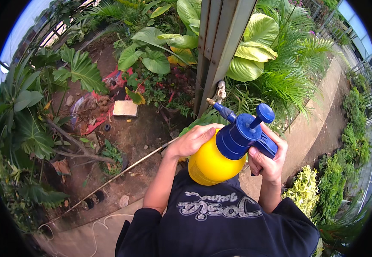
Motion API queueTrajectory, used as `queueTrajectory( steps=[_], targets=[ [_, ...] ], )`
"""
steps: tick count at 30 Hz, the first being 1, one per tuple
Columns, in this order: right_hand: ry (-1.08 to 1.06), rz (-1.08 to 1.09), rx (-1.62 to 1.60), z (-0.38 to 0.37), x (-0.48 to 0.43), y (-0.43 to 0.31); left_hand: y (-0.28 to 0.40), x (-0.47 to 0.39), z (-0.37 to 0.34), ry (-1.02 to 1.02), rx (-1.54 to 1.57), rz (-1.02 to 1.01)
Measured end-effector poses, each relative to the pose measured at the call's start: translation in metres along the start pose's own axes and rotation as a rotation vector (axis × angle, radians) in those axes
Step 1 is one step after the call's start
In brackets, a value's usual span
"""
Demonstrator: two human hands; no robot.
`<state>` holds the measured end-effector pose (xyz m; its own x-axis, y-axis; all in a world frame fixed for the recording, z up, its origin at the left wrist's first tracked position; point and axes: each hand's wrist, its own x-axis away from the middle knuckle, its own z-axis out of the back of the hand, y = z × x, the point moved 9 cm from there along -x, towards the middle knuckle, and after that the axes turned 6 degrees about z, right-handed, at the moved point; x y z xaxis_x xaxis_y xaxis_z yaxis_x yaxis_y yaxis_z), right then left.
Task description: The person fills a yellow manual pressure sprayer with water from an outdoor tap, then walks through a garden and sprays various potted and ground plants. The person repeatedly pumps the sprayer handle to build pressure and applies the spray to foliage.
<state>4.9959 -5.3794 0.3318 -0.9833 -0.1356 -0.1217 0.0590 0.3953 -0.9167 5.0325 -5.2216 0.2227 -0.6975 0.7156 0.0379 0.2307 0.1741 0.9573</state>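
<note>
A hand-pump pressure sprayer with a yellow tank and blue top is held up in front of my chest. My right hand is wrapped around its blue handle, below the round pump knob. Against the far left side of the tank rests my left hand, steadying it with the fingers partly hidden behind. The brass nozzle points away from me, up and to the left. Just beyond it a metal tap stands close to a steel post.
Broad-leaved plants grow around the post. A pale block lies on the soil near red plastic sheeting. A long thin pole slants across the ground at left, above a pale hose. A concrete path runs along the right.
</note>
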Motion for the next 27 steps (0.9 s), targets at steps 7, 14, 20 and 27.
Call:
queueTrajectory(
  steps=[7,14,20,27],
  targets=[
    [-0.469,0.135,0.373,-0.02,-0.018,-0.02,-0.052,-0.059,-0.035,-0.473,0.562,-0.005],
    [-0.142,0.032,0.269,0.011,-0.005,-0.042,0.002,-0.025,-0.019,-0.011,0.181,-0.224],
    [-0.089,0.083,0.351,0.012,0.002,-0.031,-0.005,-0.027,-0.028,-0.187,-0.223,-0.087],
    [0.147,0.289,0.05,0.04,-0.006,-0.087,0.003,-0.063,-0.068,-0.615,-0.141,-0.103]
  ],
)
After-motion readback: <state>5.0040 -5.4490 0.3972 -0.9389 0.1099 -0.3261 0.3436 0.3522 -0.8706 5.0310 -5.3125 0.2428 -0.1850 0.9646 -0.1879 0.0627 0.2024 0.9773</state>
